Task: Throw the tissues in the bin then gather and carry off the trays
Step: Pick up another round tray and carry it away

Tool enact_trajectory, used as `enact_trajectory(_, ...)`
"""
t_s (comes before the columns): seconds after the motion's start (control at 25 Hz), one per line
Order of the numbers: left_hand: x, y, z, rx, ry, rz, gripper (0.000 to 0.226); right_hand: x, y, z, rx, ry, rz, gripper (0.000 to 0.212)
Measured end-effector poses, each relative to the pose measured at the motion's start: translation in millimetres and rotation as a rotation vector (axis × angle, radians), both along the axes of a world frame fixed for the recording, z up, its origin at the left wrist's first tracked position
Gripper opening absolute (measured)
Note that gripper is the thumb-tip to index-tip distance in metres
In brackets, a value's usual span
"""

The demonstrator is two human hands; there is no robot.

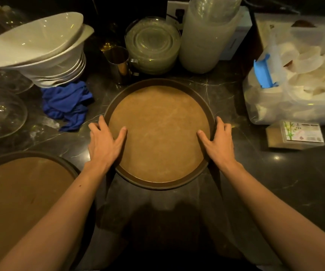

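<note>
A round brown tray [158, 132] with a dark rim lies in the middle of the dark marble counter, its near edge reaching past the counter's front. My left hand [105, 141] grips its left rim, thumb on the inside and fingers outside. On the opposite rim my right hand [217, 140] holds it the same way. A second round brown tray [21, 194] lies at the lower left, partly under my left forearm. No tissues or bin are in view.
Behind the tray stand a metal cup [118, 63], stacked glass plates [153, 45] and a tall stack of plastic containers [206, 34]. White bowls [40, 49] and a blue cloth [68, 104] lie left. A plastic bag of white cups [298, 79] and a small box [296, 134] sit right.
</note>
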State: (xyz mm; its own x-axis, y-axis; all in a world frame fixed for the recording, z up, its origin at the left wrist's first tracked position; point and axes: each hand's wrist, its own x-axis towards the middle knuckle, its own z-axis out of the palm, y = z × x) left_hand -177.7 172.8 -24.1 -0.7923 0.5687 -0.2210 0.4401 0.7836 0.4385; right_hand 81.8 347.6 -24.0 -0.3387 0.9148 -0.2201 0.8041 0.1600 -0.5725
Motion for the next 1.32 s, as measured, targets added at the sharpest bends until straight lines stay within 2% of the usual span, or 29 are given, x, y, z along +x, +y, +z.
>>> enact_trajectory(0.24, -4.0, 2.6, -1.7, 0.023, -0.011, 0.015, 0.086, -6.7, 4.1, -1.8, -0.005, -0.047, -0.022, 0.086)
enact_trajectory(0.64, 20.1, -21.3, 22.1, 0.140, -0.084, 0.045, 0.087, 22.7, -20.0, 17.4, -0.020, 0.059, -0.058, 0.086)
enact_trajectory(0.96, 60.6, -59.8, 56.7, 0.219, -0.021, 0.051, 0.088, 67.9, -56.5, 47.0, 0.071, 0.166, -0.074, 0.086)
enact_trajectory(1.32, 108.2, -138.6, 83.1, 0.298, 0.079, 0.244, 0.085, 77.4, -89.1, 69.7, 0.106, 0.314, 0.060, 0.078)
